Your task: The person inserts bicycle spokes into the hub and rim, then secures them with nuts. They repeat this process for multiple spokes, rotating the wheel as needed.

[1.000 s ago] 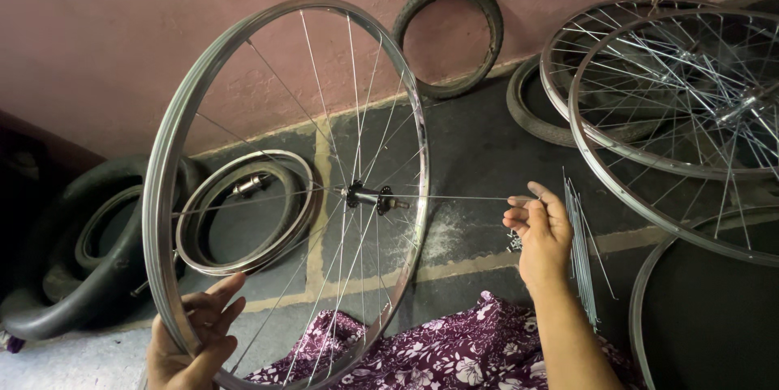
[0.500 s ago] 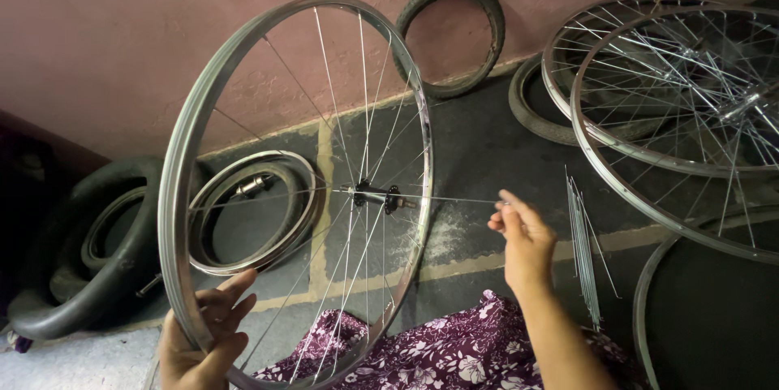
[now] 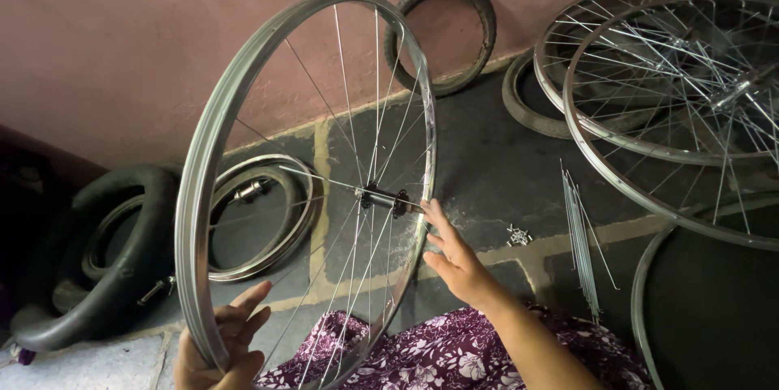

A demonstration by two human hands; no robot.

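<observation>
The head view looks down on a silver, thin-spoked bicycle wheel rim (image 3: 213, 155) held upright on its edge above a lap draped in purple floral cloth (image 3: 454, 357), so that its round face is seen at a slant and its axle runs roughly left to right across the picture. The left hand (image 3: 217, 343) is at the bottom of the rim, fingers curled against the metal in a loose supporting grip that props it rather than a tight clench. The right hand (image 3: 454, 256) is open, fingers stretched flat, its fingertips (image 3: 430, 210) touching the inner edge of the rim on the right, just beside the dark metal hub (image 3: 383, 197) at the centre; it grasps nothing. So the hub lies up and to the left of the right hand, and this hand is plainly the nearer of the two to it, the left being well below. On the dark floor to the right lies a bundle of loose silver spokes (image 3: 580, 236), long axis running away from the person, near the right forearm, with a small heap of spoke nipples (image 3: 518, 235) beside it. More spoked wheels (image 3: 682, 98) lie further right, and black rubber tyres (image 3: 122, 260) sit by the pink wall (image 3: 122, 49).
</observation>
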